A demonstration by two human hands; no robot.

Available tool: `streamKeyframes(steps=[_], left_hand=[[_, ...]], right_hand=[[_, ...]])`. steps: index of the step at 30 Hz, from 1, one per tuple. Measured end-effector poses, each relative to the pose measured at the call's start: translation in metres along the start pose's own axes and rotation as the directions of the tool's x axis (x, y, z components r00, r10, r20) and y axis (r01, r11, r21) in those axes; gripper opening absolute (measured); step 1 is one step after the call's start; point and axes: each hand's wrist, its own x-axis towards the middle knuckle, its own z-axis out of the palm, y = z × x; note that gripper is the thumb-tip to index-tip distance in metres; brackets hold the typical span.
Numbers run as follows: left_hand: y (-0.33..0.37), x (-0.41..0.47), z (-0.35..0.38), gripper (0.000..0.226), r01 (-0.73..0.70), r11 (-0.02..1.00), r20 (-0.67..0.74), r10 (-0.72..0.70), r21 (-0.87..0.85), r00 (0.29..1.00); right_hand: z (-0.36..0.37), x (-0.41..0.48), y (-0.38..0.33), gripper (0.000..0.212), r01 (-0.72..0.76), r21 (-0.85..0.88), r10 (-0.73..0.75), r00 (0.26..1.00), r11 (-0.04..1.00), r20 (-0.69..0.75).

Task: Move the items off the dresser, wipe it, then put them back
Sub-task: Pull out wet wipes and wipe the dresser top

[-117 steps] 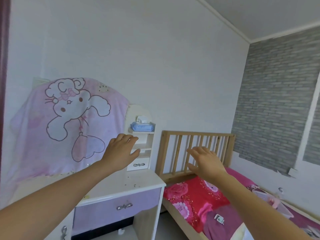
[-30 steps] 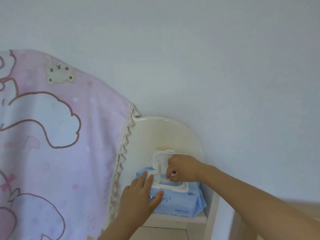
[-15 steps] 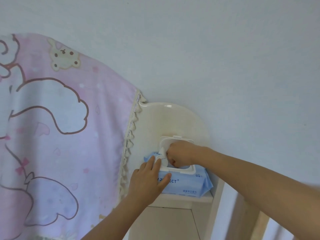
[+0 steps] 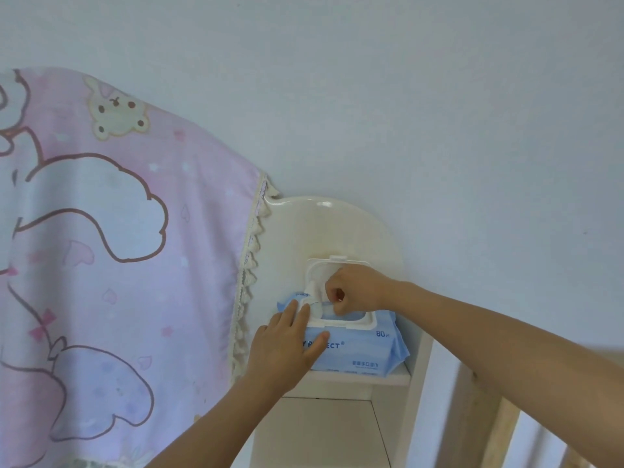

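A blue pack of wet wipes (image 4: 364,349) lies on the top shelf of the cream dresser shelf unit (image 4: 341,228), its white flip lid (image 4: 320,268) standing open. My left hand (image 4: 283,349) presses flat on the pack's left front, fingers straight. At the pack's opening, the curled fingers of my right hand (image 4: 351,292) pinch a white wipe (image 4: 315,304). The wipe sticks up a little from the opening.
A pink cartoon-print cloth (image 4: 111,265) hangs over the dresser's mirror at the left, its lace edge touching the shelf unit. An open shelf compartment (image 4: 324,430) lies below the pack. A wooden bed frame (image 4: 486,430) stands at the lower right. A plain wall is behind.
My hands came from in front of the dresser up to the wipes pack. In the last second my right hand has closed on a wipe at the opening; my left hand stays pressed on the pack.
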Motion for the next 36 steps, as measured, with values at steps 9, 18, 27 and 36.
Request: streamKeyframes(steps=[9, 18, 27, 36], left_hand=[[0.0, 0.001, -0.004, 0.105, 0.019, 1.0, 0.005, -0.019, 0.003, 1.0], [0.001, 0.001, -0.002, 0.089, 0.007, 1.0, 0.021, -0.007, -0.005, 1.0], [0.001, 0.001, -0.005, 0.102, 0.005, 1.0, 0.023, -0.004, -0.013, 1.0], [0.001, 0.001, -0.006, 0.106, 0.036, 0.999, 0.043, -0.036, 0.014, 0.998]], right_hand=[[-0.051, -0.008, 0.016, 0.013, -0.108, 0.262, 0.073, 0.988, 0.959, 0.138], [0.005, 0.002, -0.004, 0.041, -0.045, -0.011, 0.046, 0.995, 0.999, 0.088], [-0.001, 0.006, -0.001, 0.029, -0.023, -0.084, 0.032, 0.994, 0.996, 0.105], [-0.096, -0.028, 0.024, 0.023, -0.184, 0.202, 0.22, 0.959, 0.962, -0.177]])
